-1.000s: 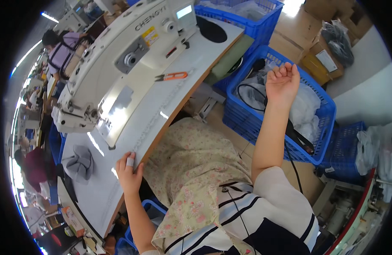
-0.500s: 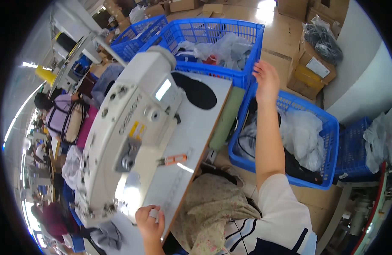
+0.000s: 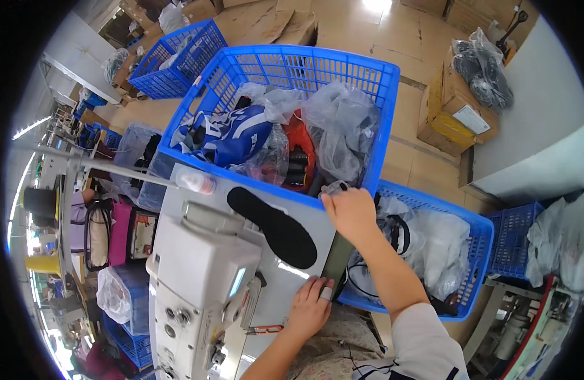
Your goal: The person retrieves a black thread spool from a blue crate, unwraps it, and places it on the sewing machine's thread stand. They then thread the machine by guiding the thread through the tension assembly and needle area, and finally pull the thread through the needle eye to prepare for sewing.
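Observation:
My right hand (image 3: 351,214) is closed over the near rim of a large blue plastic basket (image 3: 388,126), at its near right corner. Clear bags, blue-and-white printed fabric (image 3: 238,136) and a red piece holding dark spools (image 3: 299,152) fill that basket. My left hand (image 3: 309,310) lies on the table's right edge with its fingers stretched out, a white band around one finger. Beside it on the white table is a black insole (image 3: 276,231). Orange-handled snips (image 3: 265,329) lie near my left wrist, next to a white sewing machine (image 3: 203,266).
Right of the table stands a second blue basket (image 3: 482,244) with clear bags and black pieces. Cardboard boxes (image 3: 456,111) sit by the white pillar. A smaller blue basket (image 3: 155,69) is at the back left. A green roll (image 3: 337,259) runs along the table edge.
My view has turned toward the large basket. My right hand has gone from raised in the air to its rim. The left has moved from beside the machine's needle area to the table edge.

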